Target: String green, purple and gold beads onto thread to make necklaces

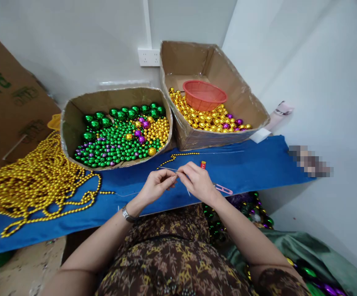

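My left hand and my right hand meet over the blue cloth, fingertips pinched close together. A thin pale thread runs into the pinch, and a short end of it sticks out below my right fingers. Both hands appear closed on this thread; the exact point between the fingertips is too small to make out. Just beyond them lies a short string of small gold beads with bare thread trailing right. Beside my right hand are pink-handled scissors and a small red and yellow object.
A cardboard box of green, gold and purple beads stands behind my hands. To its right, a larger box holds gold beads and a red plastic basket. Long gold bead strands pile up at left on the blue cloth.
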Demonstrator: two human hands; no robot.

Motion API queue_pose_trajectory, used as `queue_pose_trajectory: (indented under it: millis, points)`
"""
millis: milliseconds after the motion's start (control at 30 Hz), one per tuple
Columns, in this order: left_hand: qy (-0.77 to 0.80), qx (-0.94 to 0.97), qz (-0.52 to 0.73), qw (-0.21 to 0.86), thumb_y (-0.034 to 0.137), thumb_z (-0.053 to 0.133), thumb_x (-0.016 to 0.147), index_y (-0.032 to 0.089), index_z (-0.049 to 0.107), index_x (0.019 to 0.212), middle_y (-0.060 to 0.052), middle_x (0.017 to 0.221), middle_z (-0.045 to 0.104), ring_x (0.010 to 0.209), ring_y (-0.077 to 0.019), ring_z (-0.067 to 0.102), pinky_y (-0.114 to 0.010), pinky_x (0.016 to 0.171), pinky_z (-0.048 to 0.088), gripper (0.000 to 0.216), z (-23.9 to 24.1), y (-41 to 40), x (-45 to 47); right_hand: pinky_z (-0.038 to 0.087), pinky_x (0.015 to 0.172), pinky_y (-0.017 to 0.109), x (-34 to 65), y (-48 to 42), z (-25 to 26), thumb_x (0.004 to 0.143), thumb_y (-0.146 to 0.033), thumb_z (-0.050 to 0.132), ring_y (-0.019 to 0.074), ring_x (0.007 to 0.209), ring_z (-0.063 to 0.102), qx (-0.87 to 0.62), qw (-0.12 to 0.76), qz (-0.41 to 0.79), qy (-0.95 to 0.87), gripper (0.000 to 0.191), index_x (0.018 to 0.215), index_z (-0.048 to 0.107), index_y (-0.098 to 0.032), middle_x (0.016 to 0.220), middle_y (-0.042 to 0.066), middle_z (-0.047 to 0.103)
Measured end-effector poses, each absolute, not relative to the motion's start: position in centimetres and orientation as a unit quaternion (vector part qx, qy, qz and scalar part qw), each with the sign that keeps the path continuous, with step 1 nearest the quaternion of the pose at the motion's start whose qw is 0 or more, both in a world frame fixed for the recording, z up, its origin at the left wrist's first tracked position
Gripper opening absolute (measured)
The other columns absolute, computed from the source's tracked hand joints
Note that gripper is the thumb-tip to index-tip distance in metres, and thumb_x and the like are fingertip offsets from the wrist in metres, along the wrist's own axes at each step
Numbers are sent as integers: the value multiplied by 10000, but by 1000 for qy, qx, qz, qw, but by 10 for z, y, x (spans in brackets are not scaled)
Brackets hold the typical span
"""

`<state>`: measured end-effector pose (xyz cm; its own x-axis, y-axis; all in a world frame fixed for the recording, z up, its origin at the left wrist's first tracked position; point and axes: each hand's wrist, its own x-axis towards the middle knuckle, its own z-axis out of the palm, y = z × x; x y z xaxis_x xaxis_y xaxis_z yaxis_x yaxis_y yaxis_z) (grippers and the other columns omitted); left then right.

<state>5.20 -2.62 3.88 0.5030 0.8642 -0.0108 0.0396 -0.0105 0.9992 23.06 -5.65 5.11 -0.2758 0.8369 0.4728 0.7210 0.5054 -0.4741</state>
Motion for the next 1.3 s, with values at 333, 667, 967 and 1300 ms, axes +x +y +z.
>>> queue_pose_trajectory:
  millis: [333, 667, 967, 1300]
  points:
    - [387, 478, 419, 667, 408, 751, 741, 144, 688, 839, -38, 649, 679, 540, -107, 593, -196, 485, 432, 288, 30, -35, 57, 509, 813, 347, 242, -71, 55, 993, -328, 390, 178, 881, 607, -524, 543, 107, -647, 303, 1024, 677, -236, 904, 53, 600]
    - [382, 458, 421, 683, 395, 765, 734, 139, 694, 843, -48, 680, 701, 550, -114, 618, -195, 473, 435, 287, 35, -43, 59, 576, 770, 367, 224, -86, 35, 919, -312, 577, 187, 848, 682, -475, 630, 205, -579, 194, 1050, 716, -277, 938, 48, 722]
    - [370, 465, 419, 686, 364, 766, 736, 146, 717, 838, -62, 733, 721, 551, -117, 620, -201, 466, 430, 245, 37, -44, 60, 573, 782, 358, 220, -87, 34, 903, -280, 606, 186, 852, 691, -466, 628, 190, -593, 194, 1057, 724, -296, 944, 35, 746]
    - [352, 467, 407, 702, 343, 758, 747, 142, 722, 854, -61, 751, 712, 567, -115, 628, -193, 467, 434, 230, 38, -45, 60, 582, 751, 328, 219, -84, 32, 903, -313, 609, 167, 796, 698, -471, 635, 238, -564, 173, 1016, 734, -270, 911, 35, 746]
